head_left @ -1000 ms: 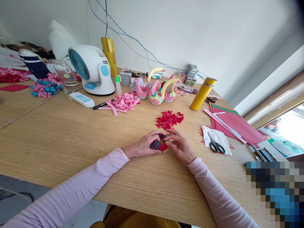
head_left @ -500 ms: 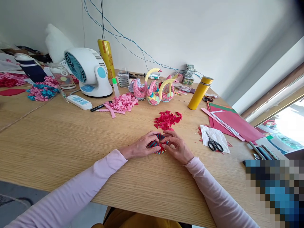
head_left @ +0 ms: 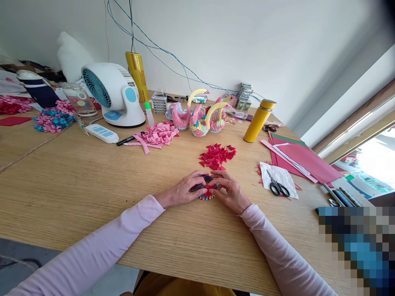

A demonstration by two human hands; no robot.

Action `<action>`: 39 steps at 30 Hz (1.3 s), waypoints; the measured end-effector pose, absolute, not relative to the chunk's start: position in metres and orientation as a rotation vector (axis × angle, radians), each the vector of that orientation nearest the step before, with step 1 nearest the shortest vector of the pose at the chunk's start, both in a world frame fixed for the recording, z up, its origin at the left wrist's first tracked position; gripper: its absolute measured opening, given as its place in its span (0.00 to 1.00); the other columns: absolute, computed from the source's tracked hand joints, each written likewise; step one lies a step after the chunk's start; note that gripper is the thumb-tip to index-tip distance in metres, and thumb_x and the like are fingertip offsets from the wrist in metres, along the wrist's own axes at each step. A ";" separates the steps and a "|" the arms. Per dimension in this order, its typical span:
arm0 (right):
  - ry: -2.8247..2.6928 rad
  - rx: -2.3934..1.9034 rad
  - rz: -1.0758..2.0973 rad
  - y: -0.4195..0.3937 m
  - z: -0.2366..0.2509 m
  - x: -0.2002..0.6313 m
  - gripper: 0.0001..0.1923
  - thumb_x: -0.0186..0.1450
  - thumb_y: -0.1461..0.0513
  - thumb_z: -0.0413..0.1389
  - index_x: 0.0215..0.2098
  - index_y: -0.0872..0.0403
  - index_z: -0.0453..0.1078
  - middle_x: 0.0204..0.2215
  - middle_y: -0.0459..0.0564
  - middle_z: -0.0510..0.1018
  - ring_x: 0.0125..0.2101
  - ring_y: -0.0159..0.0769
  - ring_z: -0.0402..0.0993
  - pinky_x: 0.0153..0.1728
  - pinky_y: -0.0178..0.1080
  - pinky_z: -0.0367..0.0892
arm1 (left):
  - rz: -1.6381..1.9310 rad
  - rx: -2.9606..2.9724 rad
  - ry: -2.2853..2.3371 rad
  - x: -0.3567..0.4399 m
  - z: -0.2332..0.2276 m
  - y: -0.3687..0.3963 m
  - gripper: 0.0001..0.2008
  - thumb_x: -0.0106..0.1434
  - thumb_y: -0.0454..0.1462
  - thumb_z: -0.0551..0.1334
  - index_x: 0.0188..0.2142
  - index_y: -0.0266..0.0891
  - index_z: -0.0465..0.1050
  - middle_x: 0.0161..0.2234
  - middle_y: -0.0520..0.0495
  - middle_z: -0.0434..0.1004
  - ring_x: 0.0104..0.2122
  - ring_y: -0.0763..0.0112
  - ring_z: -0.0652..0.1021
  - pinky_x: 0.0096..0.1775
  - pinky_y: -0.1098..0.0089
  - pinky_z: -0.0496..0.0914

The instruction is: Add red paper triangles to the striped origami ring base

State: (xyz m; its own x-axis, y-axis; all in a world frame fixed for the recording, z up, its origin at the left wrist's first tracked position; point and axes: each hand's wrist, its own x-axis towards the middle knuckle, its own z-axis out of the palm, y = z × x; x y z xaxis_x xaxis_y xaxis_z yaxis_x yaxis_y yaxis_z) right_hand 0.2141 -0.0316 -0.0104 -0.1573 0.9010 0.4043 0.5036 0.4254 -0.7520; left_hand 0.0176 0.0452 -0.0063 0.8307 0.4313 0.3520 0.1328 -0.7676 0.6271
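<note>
Grips with the left hand [head_left: 183,190] the left side of the pleated paper ring [head_left: 207,194], with the thumb set higher across it than a second ago; pinches its right side with the right hand [head_left: 231,193], over the surface [head_left: 148,174], just short of the red paper pile [head_left: 217,157].

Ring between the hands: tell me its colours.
The ring has red and teal stripes; the head view shows it, partly covered.

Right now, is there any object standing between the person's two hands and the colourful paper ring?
Nothing visible stands between them: the left hand and right hand both hold the paper ring. The red paper pile lies just beyond it, not between.
</note>
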 end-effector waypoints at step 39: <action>-1.749 -1.666 0.238 0.021 -0.019 0.266 0.10 0.60 0.58 0.54 0.33 0.55 0.74 0.31 0.52 0.74 0.24 0.32 0.68 0.29 0.38 0.64 | 0.618 2.443 0.475 0.034 -0.003 0.050 0.21 0.63 0.38 0.60 0.55 0.43 0.60 0.53 0.43 0.66 0.55 0.61 0.67 0.56 0.60 0.63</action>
State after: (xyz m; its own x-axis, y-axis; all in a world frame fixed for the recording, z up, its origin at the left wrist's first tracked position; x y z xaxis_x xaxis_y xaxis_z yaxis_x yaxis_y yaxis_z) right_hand 0.2662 0.0206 -0.0192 0.0716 0.9324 0.3542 0.8038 0.1563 -0.5740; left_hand 0.0335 0.0504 -0.0031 0.8303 0.4559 0.3206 0.1932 -0.7750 0.6017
